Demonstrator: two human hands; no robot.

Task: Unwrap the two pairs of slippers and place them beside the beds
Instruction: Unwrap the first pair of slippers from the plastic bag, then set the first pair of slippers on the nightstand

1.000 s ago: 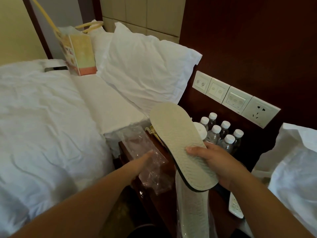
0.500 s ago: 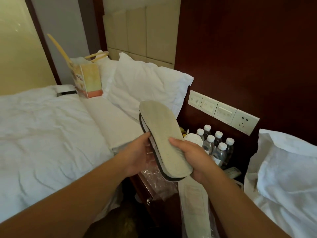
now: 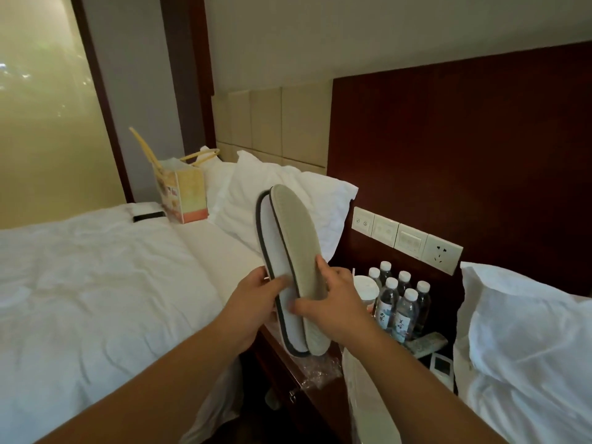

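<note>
**Slippers out of the wrap, ready to be split**

Slippers of the first pair sit pressed sole to sole in our hands, held upright above the counter between the two beds. Our left hand cups the white, dark-edged slipper from the left, thumb laid across its face; our right hand pinches the grey ribbed sole from the right, fingers wrapped round its edge. Both hands are closed on the pair, none spread.

To do this step well, we judge it best to slide the thumbs into the seam near the heels and peel the two apart, not tug at the toes, since the thin fabric may crease. Crumpled clear wrap lies on the counter just below; a second, apparently wrapped pair leans at the counter's near edge. We should keep clear of the water bottles close by our right hand, then lower the freed pair to the floor beside the left bed.
</note>
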